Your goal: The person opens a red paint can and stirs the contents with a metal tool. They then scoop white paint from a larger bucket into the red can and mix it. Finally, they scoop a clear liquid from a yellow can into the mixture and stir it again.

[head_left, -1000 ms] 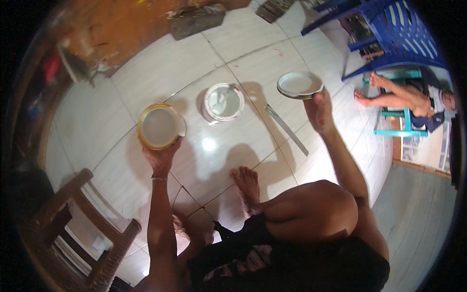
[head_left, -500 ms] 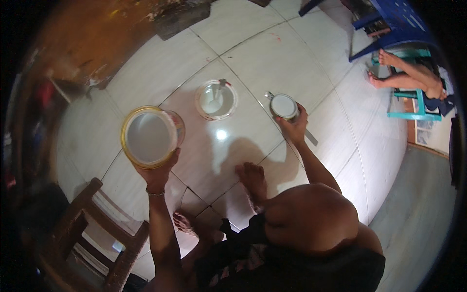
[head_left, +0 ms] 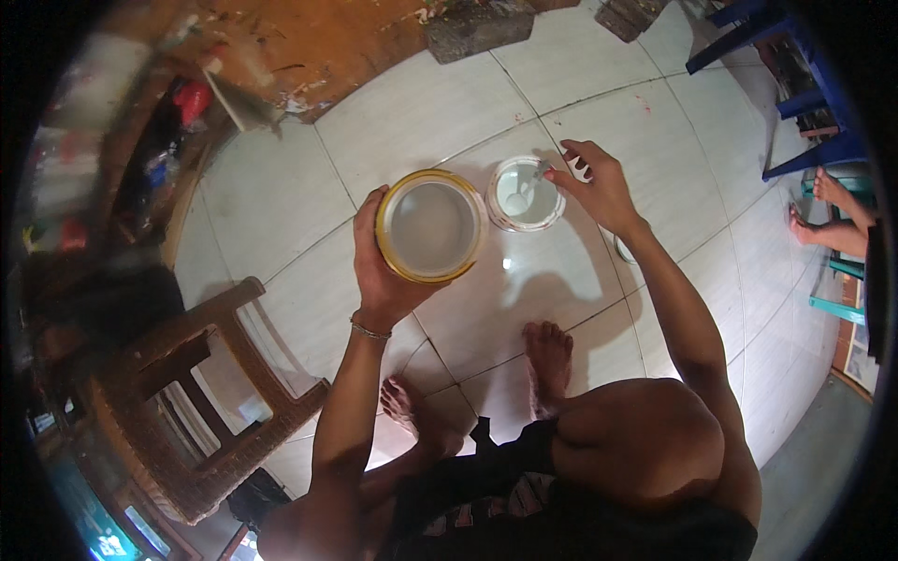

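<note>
The left hand grips a yellow-rimmed tin from beneath, while the right hand pinches a spoon (its bowl dipped into the white cup) on the tiled floor.

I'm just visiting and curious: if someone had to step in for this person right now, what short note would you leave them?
Left hand: holds the yellow-rimmed tin up off the tiled floor, open top facing up, pale contents inside.
Right hand: grips a spoon dipped into the small white container, which stands on the floor beside the tin.
Done: both vessels are open.
Left: whether anything was scooped across cannot be told.
</note>
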The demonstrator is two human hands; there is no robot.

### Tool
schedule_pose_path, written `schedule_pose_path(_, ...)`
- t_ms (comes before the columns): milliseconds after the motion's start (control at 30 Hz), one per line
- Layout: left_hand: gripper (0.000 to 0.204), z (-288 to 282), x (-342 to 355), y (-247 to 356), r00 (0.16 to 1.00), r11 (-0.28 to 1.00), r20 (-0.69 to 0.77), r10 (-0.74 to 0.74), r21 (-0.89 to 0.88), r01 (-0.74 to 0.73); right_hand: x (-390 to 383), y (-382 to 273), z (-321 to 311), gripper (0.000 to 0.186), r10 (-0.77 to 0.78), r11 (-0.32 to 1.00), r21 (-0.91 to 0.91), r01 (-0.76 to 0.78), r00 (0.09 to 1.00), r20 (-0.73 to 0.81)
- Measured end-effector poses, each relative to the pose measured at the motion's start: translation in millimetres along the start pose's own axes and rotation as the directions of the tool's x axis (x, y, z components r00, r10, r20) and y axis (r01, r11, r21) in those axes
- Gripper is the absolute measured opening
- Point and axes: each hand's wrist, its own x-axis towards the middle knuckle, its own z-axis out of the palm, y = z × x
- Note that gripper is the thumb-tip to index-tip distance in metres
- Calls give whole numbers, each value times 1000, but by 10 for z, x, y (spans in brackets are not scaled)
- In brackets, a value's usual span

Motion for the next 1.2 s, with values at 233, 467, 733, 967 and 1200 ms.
schedule_pose_path(233,120,-8,176,165,994,945,-14,112,312,-102,60,19,319,16,-265,963,-55,262,963,-55)
schedule_pose_path(467,120,90,223,219,988,925,5,153,351,-145,-351,-189,88,14,-481,840,-188,509,859,176)
schedule_pose_path(733,115,307,229,186,976,927,-16,219,317,-203,-527,-265,-255,15,-443,892,-87,443,896,26)
schedule_pose_path(967,113,410,250,215,979,912,-9,206,364,-189,-631,-142,-446,20,224,787,616,-31,945,-238)
schedule_pose_path(1200,113,483,230,214,983,897,-9,183,410,-163,-549,-220,-724,29,378,683,720,-124,903,-203)
